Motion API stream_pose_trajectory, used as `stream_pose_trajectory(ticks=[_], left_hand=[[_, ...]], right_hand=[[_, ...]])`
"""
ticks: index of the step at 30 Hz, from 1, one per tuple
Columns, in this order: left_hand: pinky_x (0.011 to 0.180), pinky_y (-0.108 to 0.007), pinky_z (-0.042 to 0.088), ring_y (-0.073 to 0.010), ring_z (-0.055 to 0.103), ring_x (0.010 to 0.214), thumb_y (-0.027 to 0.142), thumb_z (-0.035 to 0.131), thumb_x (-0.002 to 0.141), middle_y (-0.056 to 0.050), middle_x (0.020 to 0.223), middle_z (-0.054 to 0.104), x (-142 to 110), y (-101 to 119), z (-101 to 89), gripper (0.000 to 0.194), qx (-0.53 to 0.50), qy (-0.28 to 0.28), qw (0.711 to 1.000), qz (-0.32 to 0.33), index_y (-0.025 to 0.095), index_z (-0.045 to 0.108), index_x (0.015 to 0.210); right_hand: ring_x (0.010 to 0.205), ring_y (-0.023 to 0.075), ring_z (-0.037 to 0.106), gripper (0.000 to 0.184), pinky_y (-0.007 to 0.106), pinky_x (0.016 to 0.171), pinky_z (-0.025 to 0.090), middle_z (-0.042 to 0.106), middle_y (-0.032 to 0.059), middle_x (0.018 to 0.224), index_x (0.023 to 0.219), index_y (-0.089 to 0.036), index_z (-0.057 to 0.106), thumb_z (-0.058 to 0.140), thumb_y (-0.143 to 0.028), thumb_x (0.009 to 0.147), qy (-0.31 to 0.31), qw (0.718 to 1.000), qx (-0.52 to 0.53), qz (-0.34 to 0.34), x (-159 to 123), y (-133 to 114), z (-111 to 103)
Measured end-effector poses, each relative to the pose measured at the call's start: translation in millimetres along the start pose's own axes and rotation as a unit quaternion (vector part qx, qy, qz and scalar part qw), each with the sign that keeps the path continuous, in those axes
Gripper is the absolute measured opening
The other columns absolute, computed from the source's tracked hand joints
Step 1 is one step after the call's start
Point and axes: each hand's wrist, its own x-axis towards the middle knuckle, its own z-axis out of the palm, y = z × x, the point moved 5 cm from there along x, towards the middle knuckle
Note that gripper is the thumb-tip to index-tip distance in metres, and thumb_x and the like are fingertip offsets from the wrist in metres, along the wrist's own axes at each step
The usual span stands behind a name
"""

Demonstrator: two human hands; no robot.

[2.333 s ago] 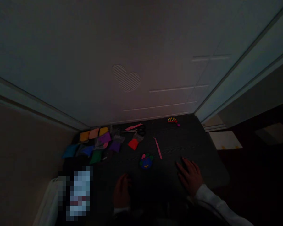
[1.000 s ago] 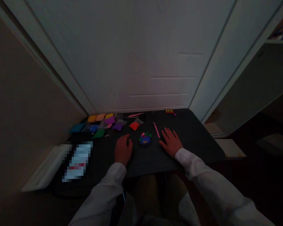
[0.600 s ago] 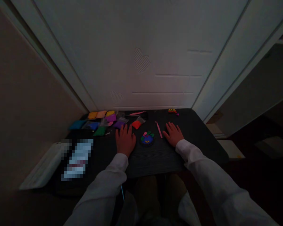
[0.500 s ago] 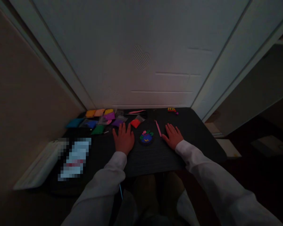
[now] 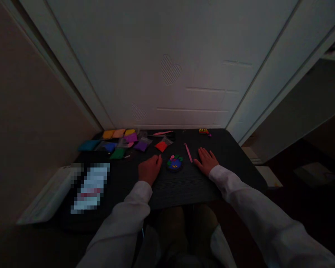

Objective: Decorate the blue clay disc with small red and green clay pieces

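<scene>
My left hand [image 5: 150,169] rests on the dark table, fingers curled into a fist, with nothing seen in it. Flat on the table at the right lies my right hand [image 5: 207,162], fingers spread, holding nothing. Between the hands sits a small round clay piece [image 5: 174,163], with a blue middle, green bits round its edge, a pink bit on top and yellow marks. Pink tweezers [image 5: 188,153] lie between this piece and my right hand, touching neither. Beyond my left hand is a clear bag of red clay [image 5: 162,145].
Bags of coloured clay, among them a purple one [image 5: 143,144] and a green one [image 5: 118,153], cover the back left. A pink tool [image 5: 162,133] lies at the rear. A small red and yellow piece [image 5: 203,131] is at the back right. A blurred bright screen [image 5: 92,188] stands at the left.
My left hand has gone from lying flat with fingers spread to a closed fist in about the same place. My right hand stays flat. The view has shifted slightly.
</scene>
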Motion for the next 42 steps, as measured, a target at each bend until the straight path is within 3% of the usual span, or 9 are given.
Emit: stream_pose_trajectory(ticks=[7,14,16,23,25,32,35,38,42], left_hand=[[0.050,-0.024,0.028,-0.0196,0.059,0.066,0.042,0.025,0.083,-0.008,0.072,0.064,2.7,-1.3,7.1,0.042,0.005,-0.040,0.999,-0.019,0.017,0.059,0.077],[0.049,-0.024,0.028,-0.0187,0.059,0.064,0.042,0.024,0.083,-0.007,0.071,0.064,2.2,-0.3,5.0,0.042,0.021,-0.040,0.999,-0.006,0.018,0.058,0.076],[0.048,-0.024,0.027,-0.0185,0.058,0.064,0.042,0.024,0.083,-0.006,0.070,0.064,1.9,0.1,4.9,0.042,0.022,-0.039,0.999,-0.002,0.019,0.058,0.075],[0.050,-0.025,0.027,-0.0195,0.058,0.066,0.044,0.022,0.083,-0.007,0.072,0.063,3.2,-3.0,11.2,0.045,0.004,-0.051,0.999,-0.002,0.019,0.058,0.078],[0.051,-0.025,0.028,-0.0193,0.058,0.067,0.045,0.021,0.083,-0.007,0.074,0.063,3.6,-3.8,12.3,0.045,0.001,-0.054,0.999,-0.002,0.019,0.058,0.079],[0.049,-0.024,0.027,-0.0163,0.058,0.064,0.044,0.021,0.084,-0.005,0.073,0.064,2.7,-1.5,6.6,0.044,0.015,-0.052,0.999,0.003,0.019,0.057,0.076],[0.049,-0.023,0.028,-0.0153,0.058,0.065,0.043,0.020,0.084,-0.004,0.073,0.064,2.7,-1.5,5.4,0.044,0.017,-0.046,0.999,0.007,0.020,0.056,0.076],[0.048,-0.024,0.027,-0.0157,0.058,0.065,0.044,0.019,0.084,-0.004,0.073,0.064,3.4,-2.7,7.1,0.044,0.010,-0.047,0.999,0.008,0.021,0.056,0.076],[0.048,-0.024,0.027,-0.0169,0.058,0.065,0.046,0.019,0.084,-0.005,0.072,0.064,5.1,-5.8,12.1,0.046,-0.003,-0.054,0.999,0.001,0.020,0.056,0.076]], right_hand=[[0.126,0.0173,0.019,0.065,0.033,0.103,0.013,0.024,0.0048,0.138,0.131,-0.016,0.022,0.019,-0.056,0.080,-0.030,0.997,-0.002,-0.071,-60.0,-24.8,-4.2],[0.127,0.0214,0.017,0.069,0.042,0.102,0.011,0.021,0.0119,0.138,0.132,-0.008,0.015,0.008,-0.054,0.081,0.000,1.000,0.008,0.003,4.0,-2.4,-1.7],[0.127,0.0221,0.017,0.069,0.043,0.102,0.011,0.020,0.0127,0.138,0.132,-0.008,0.015,0.008,-0.054,0.081,0.001,1.000,0.012,0.002,8.2,-1.2,-2.0],[0.127,0.0182,0.016,0.069,0.035,0.104,0.010,0.020,0.0068,0.139,0.132,-0.014,0.017,0.020,-0.058,0.079,-0.038,0.993,0.013,-0.107,-65.8,-30.2,-8.9],[0.127,0.0180,0.016,0.069,0.034,0.105,0.011,0.020,0.0060,0.139,0.132,-0.015,0.018,0.022,-0.058,0.079,-0.045,0.991,0.015,-0.125,-73.1,-33.7,-9.2],[0.127,0.0217,0.017,0.066,0.041,0.103,0.013,0.022,0.0109,0.138,0.132,-0.010,0.018,0.013,-0.053,0.082,-0.007,0.998,0.023,-0.051,3.5,-3.3,-3.8],[0.127,0.0227,0.017,0.065,0.042,0.103,0.013,0.022,0.0125,0.138,0.132,-0.009,0.017,0.013,-0.051,0.082,0.002,0.999,0.028,-0.044,17.7,1.4,-5.1],[0.127,0.0216,0.017,0.066,0.041,0.103,0.012,0.023,0.0106,0.137,0.132,-0.011,0.018,0.016,-0.053,0.081,-0.011,0.996,0.028,-0.079,-3.8,-8.6,-5.5],[0.127,0.0187,0.016,0.068,0.037,0.104,0.010,0.020,0.0065,0.139,0.133,-0.016,0.017,0.020,-0.057,0.079,-0.039,0.988,0.027,-0.148,-58.2,-29.7,-7.8]])
